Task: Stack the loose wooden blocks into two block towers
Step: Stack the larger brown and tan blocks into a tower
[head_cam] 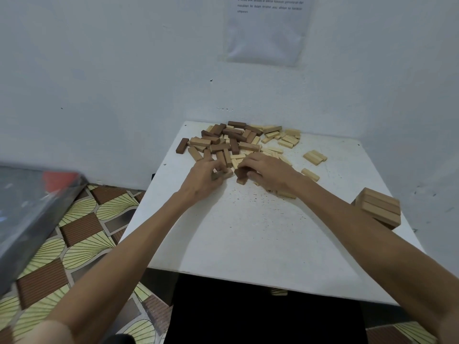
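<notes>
White tabletop (248, 232) held scattered wooden blocks (238, 140); my left hand (203, 177) pinched a tan block (221, 174), my right hand (267, 172) gripped a dark block (240, 173).

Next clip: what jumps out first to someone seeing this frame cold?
The jumbled pile of loose wooden blocks, dark and light mixed, at the far side of the white table. Both hands meet at its near edge, the left hand and right hand each closed around blocks. A short stacked tower stands at the table's right edge.
</notes>
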A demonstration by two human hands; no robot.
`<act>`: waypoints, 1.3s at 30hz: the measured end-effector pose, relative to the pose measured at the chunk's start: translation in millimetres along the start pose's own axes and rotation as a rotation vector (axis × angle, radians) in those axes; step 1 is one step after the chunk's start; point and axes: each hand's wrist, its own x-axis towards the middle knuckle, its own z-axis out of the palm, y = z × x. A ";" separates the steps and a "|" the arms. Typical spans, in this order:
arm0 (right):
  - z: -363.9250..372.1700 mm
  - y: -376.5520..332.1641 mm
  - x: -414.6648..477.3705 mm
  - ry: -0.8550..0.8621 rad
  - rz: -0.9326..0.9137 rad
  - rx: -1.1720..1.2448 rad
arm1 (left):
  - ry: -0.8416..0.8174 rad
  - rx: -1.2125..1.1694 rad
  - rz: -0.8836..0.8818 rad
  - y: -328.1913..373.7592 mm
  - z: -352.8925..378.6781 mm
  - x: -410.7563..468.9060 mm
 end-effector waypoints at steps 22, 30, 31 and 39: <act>8.1 -48.1 -76.8 0.228 0.246 0.225 | 0.047 -0.131 0.002 25.5 9.5 -39.6; 25.4 -62.1 -127.9 0.229 0.266 0.285 | -0.046 -0.162 0.027 54.7 31.6 -57.3; 26.0 -61.2 -129.4 0.247 0.273 0.293 | -0.052 -0.167 0.011 56.6 32.6 -56.6; 33.8 -56.9 -139.1 0.260 0.265 0.316 | -0.115 -0.183 0.044 62.6 30.8 -45.6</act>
